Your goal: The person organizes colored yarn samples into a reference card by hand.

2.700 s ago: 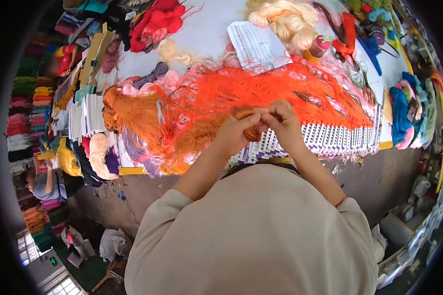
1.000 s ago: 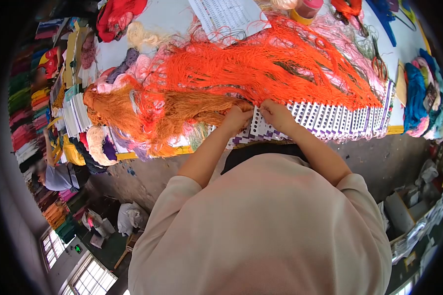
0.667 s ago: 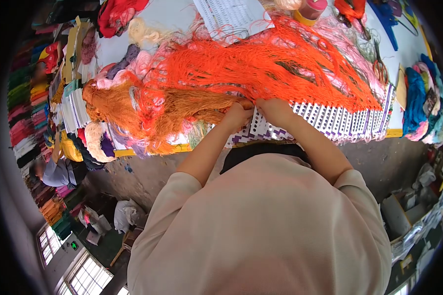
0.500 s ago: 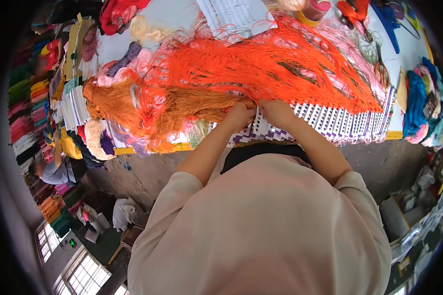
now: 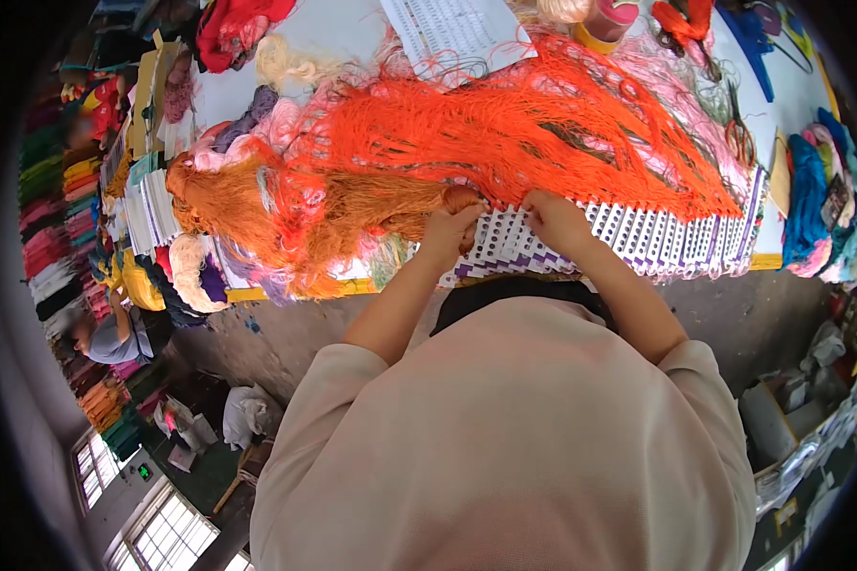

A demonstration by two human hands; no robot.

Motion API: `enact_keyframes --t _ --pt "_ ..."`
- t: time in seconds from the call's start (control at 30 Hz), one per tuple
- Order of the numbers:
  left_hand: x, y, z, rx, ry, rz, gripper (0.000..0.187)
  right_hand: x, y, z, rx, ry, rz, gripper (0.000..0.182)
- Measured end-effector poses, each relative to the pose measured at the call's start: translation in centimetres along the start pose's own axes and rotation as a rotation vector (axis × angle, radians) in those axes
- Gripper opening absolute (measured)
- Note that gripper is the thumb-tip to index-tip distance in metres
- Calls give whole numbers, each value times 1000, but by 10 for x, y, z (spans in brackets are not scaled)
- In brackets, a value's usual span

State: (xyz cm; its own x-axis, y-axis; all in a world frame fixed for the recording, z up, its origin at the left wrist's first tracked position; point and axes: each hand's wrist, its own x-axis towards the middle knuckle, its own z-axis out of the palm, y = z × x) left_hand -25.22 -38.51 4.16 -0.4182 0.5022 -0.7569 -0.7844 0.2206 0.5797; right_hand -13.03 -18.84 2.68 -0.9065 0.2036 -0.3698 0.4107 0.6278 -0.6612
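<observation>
My left hand (image 5: 448,231) is closed around the looped end of a brown-orange skein of thread (image 5: 376,202), which trails away to the left. Just to its right, my right hand (image 5: 555,224) has its fingers pinched together at the upper edge of the row of white punched cards (image 5: 652,238); what lies between the fingertips is too small to make out. The cards overlap, with dark holes and purple parts showing. Bright red-orange threads (image 5: 438,124) spread from their upper ends across the table, beyond both hands.
A printed sheet (image 5: 457,33) lies behind the threads, with scissors (image 5: 738,133) at the right. Pink yarn, an orange skein (image 5: 214,195) and stacked white cards (image 5: 149,214) are on the left. Blue skeins (image 5: 805,200) hang at the table's right end. Another person (image 5: 114,333) is at far left.
My hands have moved apart: the left slightly left with the brown-orange thread, the right slightly right along the cards. The looped end of the skein now shows above my left hand.
</observation>
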Motion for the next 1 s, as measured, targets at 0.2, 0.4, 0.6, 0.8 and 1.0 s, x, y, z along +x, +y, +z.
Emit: enact_keyframes --t 0.2,0.4,0.6,0.8,1.0 --pt "-10 10 8 -182 -141 -189 14 4 7 20 -152 107 -23 16" --pt "-11 12 9 -225 -249 -206 26 -1 -15 -2 -127 67 37 12" --pt "-2 3 21 103 -172 -202 37 -3 -1 -8 59 -101 68 21" --pt "7 -10 26 525 -203 -132 31 6 4 -7 556 -290 193 20" --pt "7 9 -18 1154 87 477 31 16 28 22 443 -194 112 16"
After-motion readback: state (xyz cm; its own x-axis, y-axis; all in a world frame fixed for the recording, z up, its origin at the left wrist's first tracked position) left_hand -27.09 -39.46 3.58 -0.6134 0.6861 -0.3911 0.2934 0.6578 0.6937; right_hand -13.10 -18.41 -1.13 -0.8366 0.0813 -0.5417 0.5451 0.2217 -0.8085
